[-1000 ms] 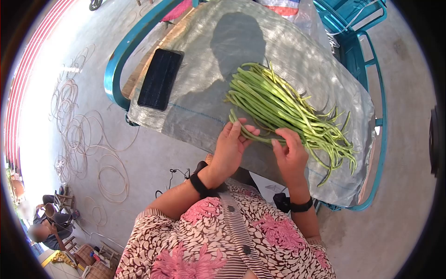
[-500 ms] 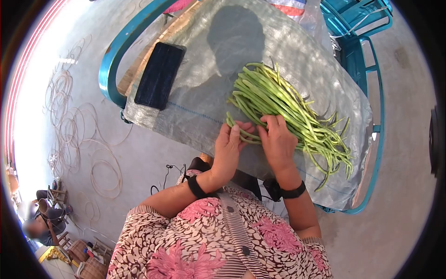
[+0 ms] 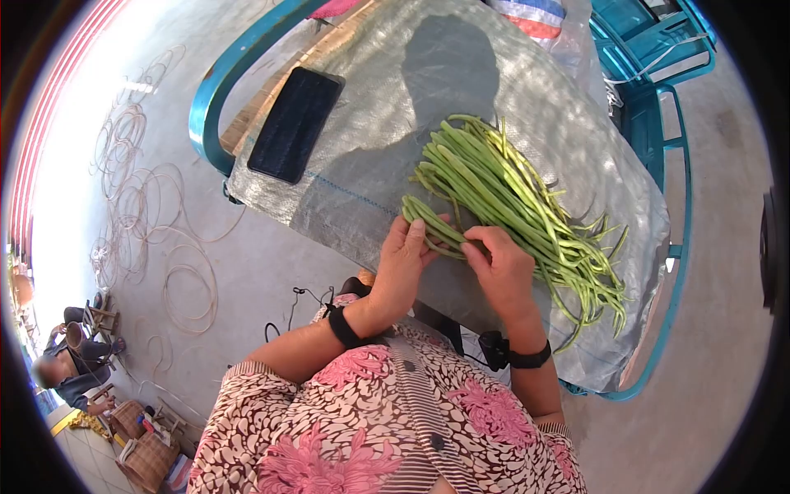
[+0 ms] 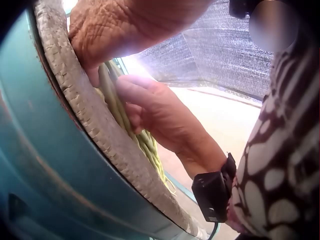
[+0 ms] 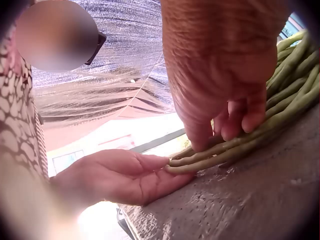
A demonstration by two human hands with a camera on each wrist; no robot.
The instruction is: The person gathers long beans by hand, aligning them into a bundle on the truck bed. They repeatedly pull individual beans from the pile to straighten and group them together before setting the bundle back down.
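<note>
A bundle of long green beans point(image 3: 494, 185) lies on a grey woven sheet point(image 3: 362, 165). Nearer the body, the left hand point(image 3: 401, 267) holds the ends of a few beans point(image 3: 420, 212) between thumb and fingers. In the right wrist view these bean ends point(image 5: 200, 162) rest on the fingers of the left hand point(image 5: 125, 177). The right hand point(image 3: 504, 272) pinches the same beans a little farther along, beside the bundle; the right wrist view shows the right hand point(image 5: 225, 75) with fingertips down on them. The left wrist view shows the right hand point(image 4: 165, 115) at the beans point(image 4: 117, 107).
A black phone point(image 3: 295, 123) lies at the sheet's left. A teal metal frame point(image 3: 206, 107) curves round the surface, with more teal metalwork point(image 3: 650, 107) at upper right. Coiled wire point(image 3: 123, 198) lies on the floor at left; a seated person point(image 3: 74, 370) is at lower left.
The right hand moved left to the left hand, then slightly back toward the body. More bean ends now show in the left hand's grip. The camera view has shifted a little.
</note>
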